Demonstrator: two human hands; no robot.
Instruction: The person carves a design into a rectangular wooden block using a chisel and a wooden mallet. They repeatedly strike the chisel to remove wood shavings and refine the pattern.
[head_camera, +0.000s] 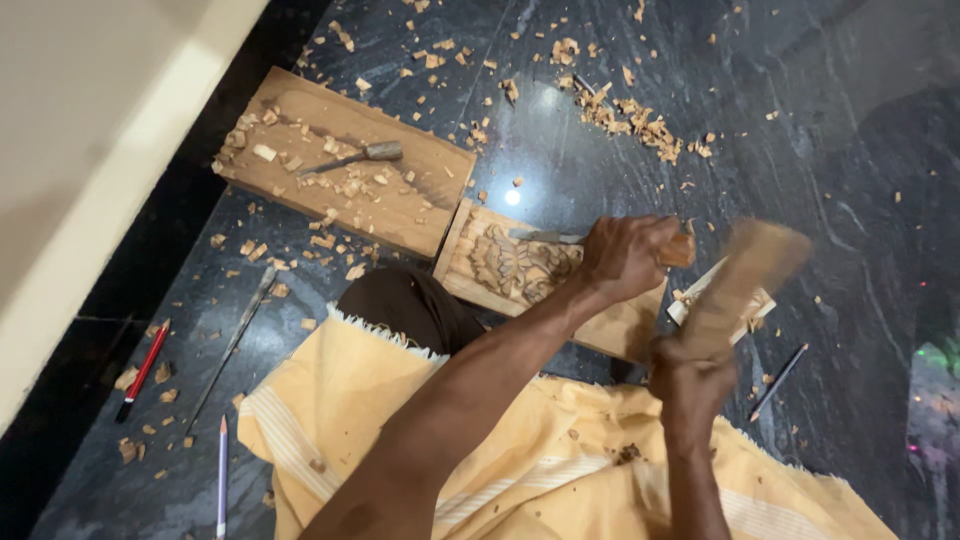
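While gripping a chisel (560, 238) in left hand (625, 255), carving a wooden panel (520, 275).
Right hand (690, 375) closed around a blurred wooden mallet (745, 280), just right of the left; panel lying under the chisel, shavings (630, 118) scattered beyond.

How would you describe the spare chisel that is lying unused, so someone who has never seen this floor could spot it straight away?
Start at the plain wooden plank lying on the dark floor, beside the carved panel. The spare chisel rests on top of it among wood chips. Unlike the chisel gripped in the left hand, nobody touches it, and it has a pale rounded handle.
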